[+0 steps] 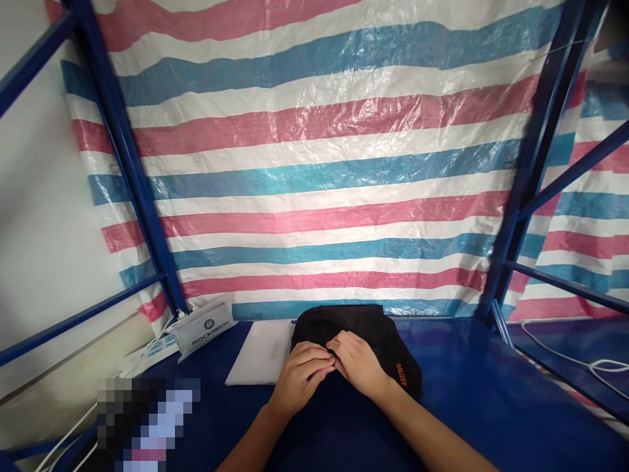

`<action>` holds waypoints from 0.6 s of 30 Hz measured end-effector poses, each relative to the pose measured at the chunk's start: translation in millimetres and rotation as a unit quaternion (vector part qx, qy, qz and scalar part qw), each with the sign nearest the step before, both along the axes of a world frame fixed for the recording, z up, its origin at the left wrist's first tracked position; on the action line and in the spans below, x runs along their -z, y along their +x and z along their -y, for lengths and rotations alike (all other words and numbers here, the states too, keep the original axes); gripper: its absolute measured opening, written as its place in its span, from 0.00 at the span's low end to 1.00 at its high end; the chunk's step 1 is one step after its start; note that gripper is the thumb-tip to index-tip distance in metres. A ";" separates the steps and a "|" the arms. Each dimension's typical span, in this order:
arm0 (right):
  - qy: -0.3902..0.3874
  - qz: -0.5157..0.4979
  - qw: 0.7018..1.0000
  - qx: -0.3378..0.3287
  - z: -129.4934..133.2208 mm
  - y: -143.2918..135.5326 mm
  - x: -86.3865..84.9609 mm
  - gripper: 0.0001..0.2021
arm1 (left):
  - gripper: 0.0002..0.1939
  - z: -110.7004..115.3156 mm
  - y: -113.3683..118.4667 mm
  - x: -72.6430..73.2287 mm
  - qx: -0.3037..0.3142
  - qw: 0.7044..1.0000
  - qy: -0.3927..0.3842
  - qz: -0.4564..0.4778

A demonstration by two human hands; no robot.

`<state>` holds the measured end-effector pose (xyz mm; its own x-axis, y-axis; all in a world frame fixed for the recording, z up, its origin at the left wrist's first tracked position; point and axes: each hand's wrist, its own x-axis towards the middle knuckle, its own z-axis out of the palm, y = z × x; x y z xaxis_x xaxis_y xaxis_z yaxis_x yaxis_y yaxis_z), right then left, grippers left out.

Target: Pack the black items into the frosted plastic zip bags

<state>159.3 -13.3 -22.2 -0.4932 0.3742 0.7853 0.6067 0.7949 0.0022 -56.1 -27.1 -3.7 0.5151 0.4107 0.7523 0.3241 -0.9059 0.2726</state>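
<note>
Blue surface (457,373), black cloth (351,321), long axis sideways, lettering (403,375) rightward (both hands (301,375) (358,362), grip clamped on its edge)

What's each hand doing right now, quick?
Left hand: closed, fingertips pinching the black cloth's near edge.
Right hand: fingers curled on the same cloth; whether it grips can't be told.

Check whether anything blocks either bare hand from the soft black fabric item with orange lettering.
Nothing visible does: the left hand and right hand touch the near edge of the black fabric item.
</note>
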 end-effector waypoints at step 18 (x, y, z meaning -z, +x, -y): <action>-0.258 0.038 0.955 0.138 84.9 124.8 21.1 0.26 | 0.27 2.2 -14.6 2.4 -0.060 0.978 -0.008 -0.201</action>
